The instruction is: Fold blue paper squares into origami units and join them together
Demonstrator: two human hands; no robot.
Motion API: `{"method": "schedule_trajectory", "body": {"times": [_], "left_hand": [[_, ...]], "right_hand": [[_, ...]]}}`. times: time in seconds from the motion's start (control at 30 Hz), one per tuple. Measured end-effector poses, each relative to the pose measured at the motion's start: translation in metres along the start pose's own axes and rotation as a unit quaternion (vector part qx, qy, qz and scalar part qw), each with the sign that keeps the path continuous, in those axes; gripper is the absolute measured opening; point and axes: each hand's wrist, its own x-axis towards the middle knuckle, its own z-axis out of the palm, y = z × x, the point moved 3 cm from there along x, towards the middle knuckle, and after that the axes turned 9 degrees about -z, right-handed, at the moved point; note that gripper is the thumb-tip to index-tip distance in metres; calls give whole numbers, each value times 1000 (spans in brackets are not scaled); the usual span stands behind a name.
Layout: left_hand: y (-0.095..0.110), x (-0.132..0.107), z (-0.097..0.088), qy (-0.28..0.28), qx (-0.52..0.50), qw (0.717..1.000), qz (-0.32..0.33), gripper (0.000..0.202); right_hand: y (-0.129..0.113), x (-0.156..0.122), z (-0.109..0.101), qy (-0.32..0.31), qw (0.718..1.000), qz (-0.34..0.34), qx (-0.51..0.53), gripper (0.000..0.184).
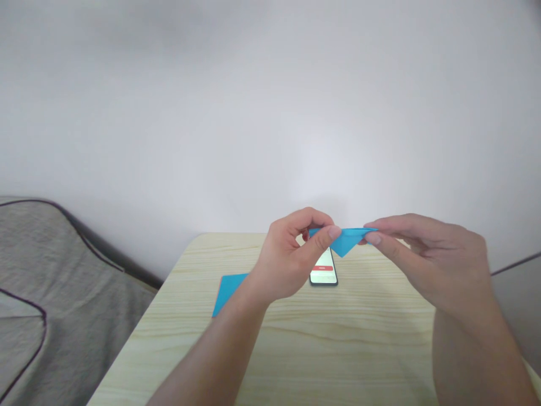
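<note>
A small piece of folded blue paper (347,241) is held up above the table between my two hands. Its top edge runs level and a pointed flap hangs down in the middle. My left hand (296,254) pinches its left part between thumb and fingers. At the right tip, my right hand (431,254) grips it between thumb and fingertips. Below and behind my left hand lies a phone (324,273) with a lit screen, partly covered by that hand. Blue paper (228,288) also lies flat on the table, partly hidden by my left forearm.
The light wood-grain table (346,349) stands against a plain pale wall (253,113). On the left is a grey upholstered piece with dark piping (93,304), beside the table's edge. A dark line (515,263) crosses the wall at the right.
</note>
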Motion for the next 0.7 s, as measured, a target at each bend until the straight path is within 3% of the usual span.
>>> {"method": "schedule_trajectory", "body": {"times": [0.37, 0.7], "left_hand": [[6, 2, -3, -25, 31, 999, -12, 23], [11, 2, -4, -38, 55, 998, -2, 22]], "right_hand": [[-7, -2, 1, -26, 995, -80, -46, 10], [-6, -2, 5, -58, 992, -106, -32, 12]]}}
